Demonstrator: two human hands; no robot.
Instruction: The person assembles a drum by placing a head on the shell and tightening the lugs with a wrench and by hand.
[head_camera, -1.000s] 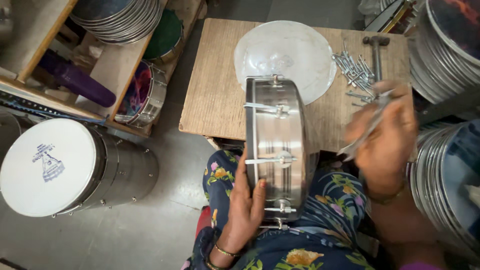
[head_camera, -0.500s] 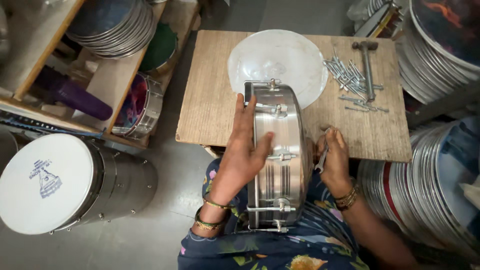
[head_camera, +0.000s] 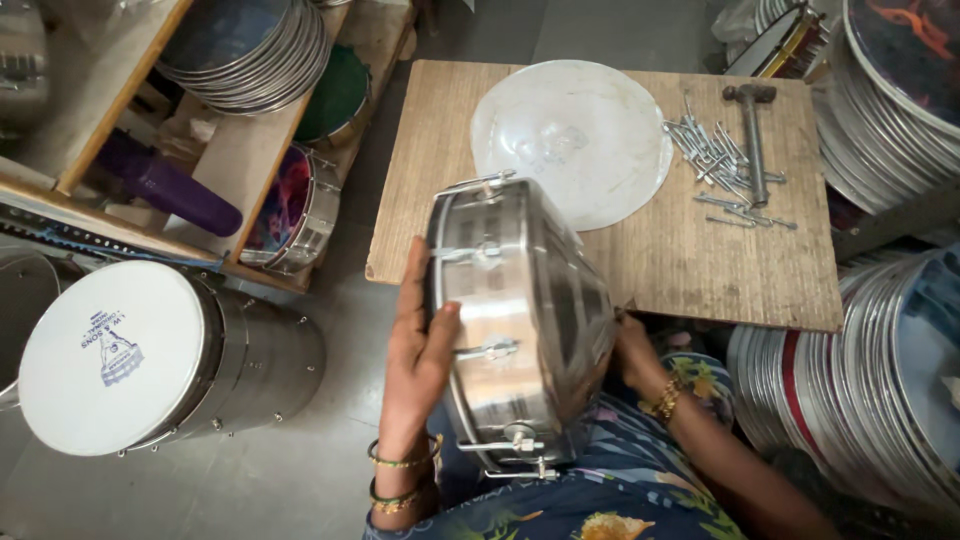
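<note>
Low in the frame's centre, your left hand (head_camera: 418, 345) lies flat against the round steel drum shell (head_camera: 520, 320), tilted on edge, while your right hand (head_camera: 632, 352) grips its far side, mostly hidden.

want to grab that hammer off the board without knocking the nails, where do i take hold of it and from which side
Grip the hammer by the lower half of its handle, coming from the right. It lies flat on the wooden board with its head at the far end, and the loose nails crowd its left side, while the right side is bare board.

Left hand (head_camera: 418, 345) flat with fingers spread; right hand (head_camera: 632, 350) mostly hidden.
</note>
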